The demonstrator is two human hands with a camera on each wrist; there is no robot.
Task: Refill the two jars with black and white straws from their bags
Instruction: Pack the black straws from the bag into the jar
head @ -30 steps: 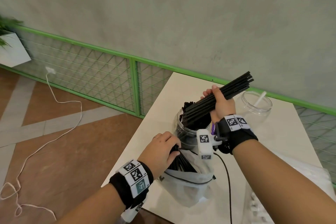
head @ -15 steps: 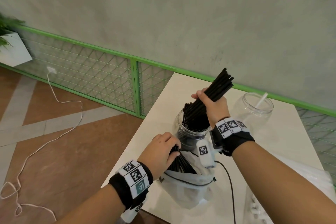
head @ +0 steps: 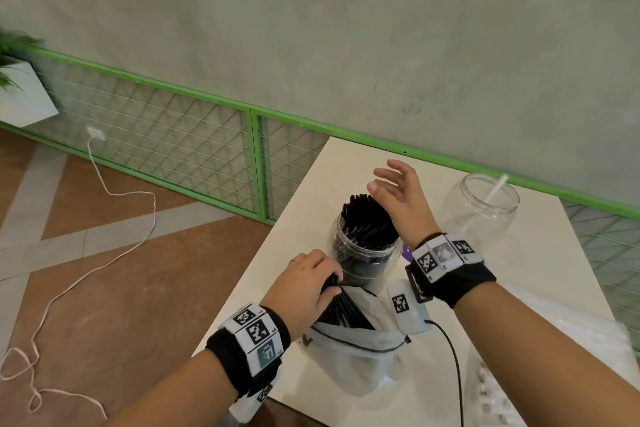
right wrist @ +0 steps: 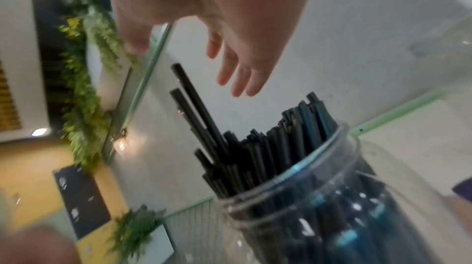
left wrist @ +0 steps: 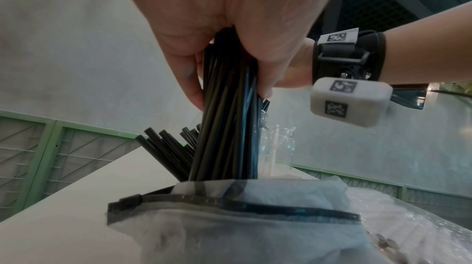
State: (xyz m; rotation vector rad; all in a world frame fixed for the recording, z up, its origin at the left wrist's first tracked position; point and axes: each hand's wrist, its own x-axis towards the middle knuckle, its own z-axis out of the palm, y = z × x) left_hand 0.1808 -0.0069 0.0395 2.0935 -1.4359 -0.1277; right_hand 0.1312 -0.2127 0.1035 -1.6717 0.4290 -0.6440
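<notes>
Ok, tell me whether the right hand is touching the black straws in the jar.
Apart. The right wrist view shows the right hand open above the black straws in the jar, wall visible between fingertips and straw tips.

Clear jar [head: 363, 253]: upright on the worktop, packed with black straws [head: 367, 218] whose tips stand above the rim; two are seen raised above the rest in the right wrist view.

Second clear jar [head: 479, 208]: upright, well to the right, one white straw [head: 496, 188] leaned inside.

Translucent bag [head: 356, 357]: mouth open beside the first jar, a bunch of black straws [left wrist: 224, 127] fanned out of it and gripped at the top.

Second clear bag [head: 571, 340]: laid at the right edge, contents not discernible.
</notes>
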